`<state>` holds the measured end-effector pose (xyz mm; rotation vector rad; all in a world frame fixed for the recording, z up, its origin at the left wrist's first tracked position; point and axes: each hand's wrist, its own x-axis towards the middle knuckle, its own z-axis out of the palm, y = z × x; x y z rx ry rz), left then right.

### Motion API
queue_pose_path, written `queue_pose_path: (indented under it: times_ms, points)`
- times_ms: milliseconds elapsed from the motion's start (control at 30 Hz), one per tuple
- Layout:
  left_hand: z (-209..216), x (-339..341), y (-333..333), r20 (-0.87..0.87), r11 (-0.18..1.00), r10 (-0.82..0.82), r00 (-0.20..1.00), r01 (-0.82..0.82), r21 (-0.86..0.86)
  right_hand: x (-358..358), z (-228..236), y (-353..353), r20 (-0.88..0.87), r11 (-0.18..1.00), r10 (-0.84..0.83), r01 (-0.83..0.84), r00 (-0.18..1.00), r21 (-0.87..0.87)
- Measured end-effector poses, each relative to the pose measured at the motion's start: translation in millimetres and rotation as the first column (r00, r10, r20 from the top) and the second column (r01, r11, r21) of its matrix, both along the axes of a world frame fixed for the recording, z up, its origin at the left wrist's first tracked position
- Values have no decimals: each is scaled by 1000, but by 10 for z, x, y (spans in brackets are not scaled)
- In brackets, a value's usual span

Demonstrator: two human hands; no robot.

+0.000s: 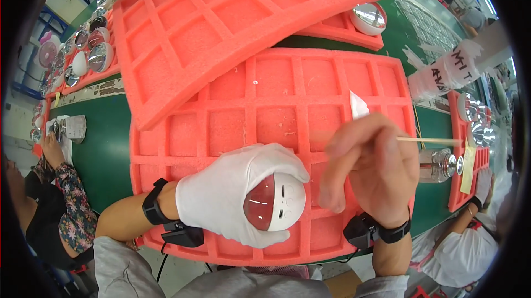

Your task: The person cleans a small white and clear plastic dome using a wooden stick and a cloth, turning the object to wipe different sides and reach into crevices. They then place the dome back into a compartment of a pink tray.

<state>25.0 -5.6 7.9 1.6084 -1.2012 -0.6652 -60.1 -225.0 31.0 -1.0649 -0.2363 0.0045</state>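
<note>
My left hand (pixel 221 193), in a white glove, is closed around a ball-shaped device (pixel 287 201). Half of the device is white shell with small slots and round buttons. Its other half is a glossy dome that looks reddish. To the right of it, my bare right hand (pixel 376 165) has its fingers curled around a thin wooden stick (pixel 428 140). The stick juts out to the right, and motion blurs the fingertips. A pointed white scrap (pixel 358 104) shows just beyond those fingers; whether they touch it I cannot tell. Both hands are above a red foam tray (pixel 276 126) with square pockets.
A second foam tray (pixel 221 27) lies tilted over the far part of the first. Another ball device (pixel 369 18) sits behind it. A glass jar (pixel 437 165) stands at right beside a taped post (pixel 448 71). Many shiny balls (pixel 99 57) fill the left. Co-workers sit on both sides.
</note>
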Motion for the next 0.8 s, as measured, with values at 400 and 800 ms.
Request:
queue_pose_path:
  times_ms: [400, 800]
  points:
    - [1, 16, 40, -195, 998, 21, 981, -10, 56, -83, -37, 128, 305, 873, -38, 180, 952, -453]
    - [-42, 7, 64, -148, 999, 38, 988, -40, -11, -79, 32, 182, 429, 747, 27, 267, 903, -609]
